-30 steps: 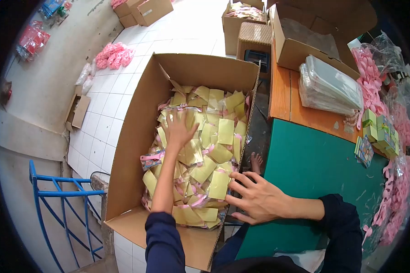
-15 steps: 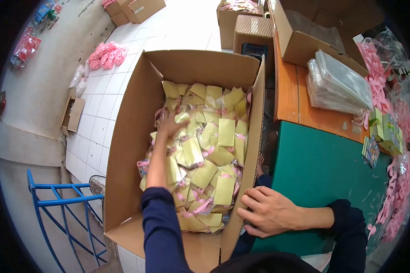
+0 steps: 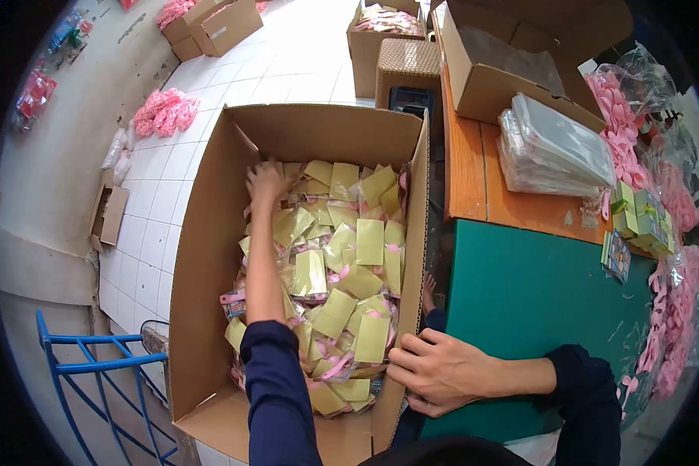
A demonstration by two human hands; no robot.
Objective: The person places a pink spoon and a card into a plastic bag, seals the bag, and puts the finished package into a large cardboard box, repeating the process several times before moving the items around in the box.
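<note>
A large open cardboard box (image 3: 198,256) holds many clear packets (image 3: 334,312) with yellow cards and pink items inside. My left hand (image 3: 266,183) reaches to the far left corner of the box and touches the packets there; its fingers are blurred and partly hidden among them. Over the box's right edge rests my right hand (image 3: 435,371), fingers bent and a little apart, with nothing held in it.
Right of the box stands a green table (image 3: 536,311) beside an orange table (image 3: 474,171) bearing a stack of plastic sleeves (image 3: 559,147). A blue metal rack (image 3: 105,359) is at the lower left. Pink bundles (image 3: 165,113) lie on the tiled floor.
My left hand has moved from the upper middle-left of the packets to the far left corner. My right hand stays on the box edge. The whole view has shifted slightly.
</note>
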